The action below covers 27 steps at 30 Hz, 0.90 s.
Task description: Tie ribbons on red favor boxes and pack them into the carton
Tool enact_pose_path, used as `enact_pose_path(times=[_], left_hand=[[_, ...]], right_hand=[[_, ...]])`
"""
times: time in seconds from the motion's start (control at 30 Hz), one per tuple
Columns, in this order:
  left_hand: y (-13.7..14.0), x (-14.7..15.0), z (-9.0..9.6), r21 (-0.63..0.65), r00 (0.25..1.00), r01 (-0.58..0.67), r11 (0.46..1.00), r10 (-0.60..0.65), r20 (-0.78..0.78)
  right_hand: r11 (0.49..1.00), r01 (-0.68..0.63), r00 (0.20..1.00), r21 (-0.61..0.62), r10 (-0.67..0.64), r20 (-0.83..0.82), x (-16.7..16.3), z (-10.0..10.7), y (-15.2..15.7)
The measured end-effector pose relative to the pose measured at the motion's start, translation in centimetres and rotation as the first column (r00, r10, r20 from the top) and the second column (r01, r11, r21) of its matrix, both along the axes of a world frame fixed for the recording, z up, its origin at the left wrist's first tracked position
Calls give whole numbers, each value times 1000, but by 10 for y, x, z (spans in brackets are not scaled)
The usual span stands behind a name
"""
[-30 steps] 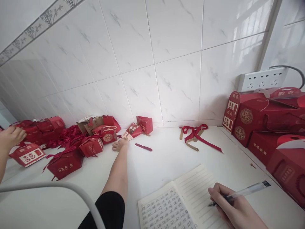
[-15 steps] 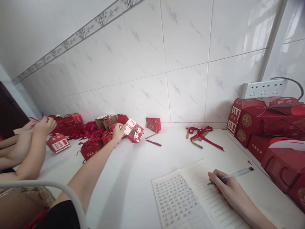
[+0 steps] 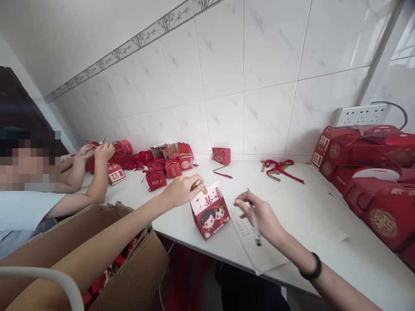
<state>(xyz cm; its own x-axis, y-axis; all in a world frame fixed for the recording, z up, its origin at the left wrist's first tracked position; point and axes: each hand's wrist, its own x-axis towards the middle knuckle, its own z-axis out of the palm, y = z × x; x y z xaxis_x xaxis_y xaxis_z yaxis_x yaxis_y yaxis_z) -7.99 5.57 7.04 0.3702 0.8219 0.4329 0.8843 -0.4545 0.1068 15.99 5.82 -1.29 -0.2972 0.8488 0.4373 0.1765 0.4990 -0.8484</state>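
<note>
While the left hand (image 3: 184, 191) pinches the box (image 3: 212, 216) by its top at the worktop (image 3: 244, 176) edge, the right hand (image 3: 265, 216) holds a pen (image 3: 255, 226). The box looks like light card that dents easily, so its top seems best to hold.

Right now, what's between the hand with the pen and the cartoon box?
In the head view, part of the notebook, covered in writing, shows between the right hand and the cartoon box.

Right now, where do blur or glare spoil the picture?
In the head view: the pen and right hand look slightly smeared; the notebook has handwriting too soft to read; the box looks crisper; glare streaks the upper-right wall tiles.
</note>
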Motion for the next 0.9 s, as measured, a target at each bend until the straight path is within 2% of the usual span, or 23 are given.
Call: enact_pose_path(times=[0.07,0.17,0.27,0.33,0.4,0.53,0.6,0.67,0.73,0.8,0.83,0.9], left_hand=[[-15,14,7,19,999,-5,1000,5,47],[-34,37,14,-88,973,49,995,-28,230],[-47,52,13,-246,923,143,959,-40,384],[-50,53,6,-297,890,222,928,-69,450],[-49,48,-3,-248,867,272,930,-125,483],[-41,32,-19,-28,904,216,976,-189,385],[-37,28,-24,-66,902,251,966,-209,379],[-34,28,-28,-164,850,329,930,-216,481],[-33,30,-35,-187,764,366,912,-180,619],[-33,31,-43,-141,678,348,927,-145,720],[-33,32,-47,-106,652,329,938,-145,745],[-34,32,-53,-44,658,301,953,-174,733]], right_hand=[[994,-27,998,104,21,66,-26,12,-22],[992,9,988,128,-28,152,-53,20,-47],[988,81,985,128,-99,142,-61,19,-55],[985,83,992,150,-95,78,-56,15,-54],[988,32,999,152,-34,11,-47,11,-52],[995,-62,995,81,68,-71,-30,8,-46],[992,-101,991,77,108,-83,-29,9,-44],[989,-121,989,86,128,-80,-31,8,-43],[992,-76,994,99,83,-66,-36,5,-43],[987,44,998,155,-37,-45,-42,-2,-44],[970,118,993,213,-113,-35,-45,-6,-45],[900,244,967,361,-253,-22,-49,-14,-47]])
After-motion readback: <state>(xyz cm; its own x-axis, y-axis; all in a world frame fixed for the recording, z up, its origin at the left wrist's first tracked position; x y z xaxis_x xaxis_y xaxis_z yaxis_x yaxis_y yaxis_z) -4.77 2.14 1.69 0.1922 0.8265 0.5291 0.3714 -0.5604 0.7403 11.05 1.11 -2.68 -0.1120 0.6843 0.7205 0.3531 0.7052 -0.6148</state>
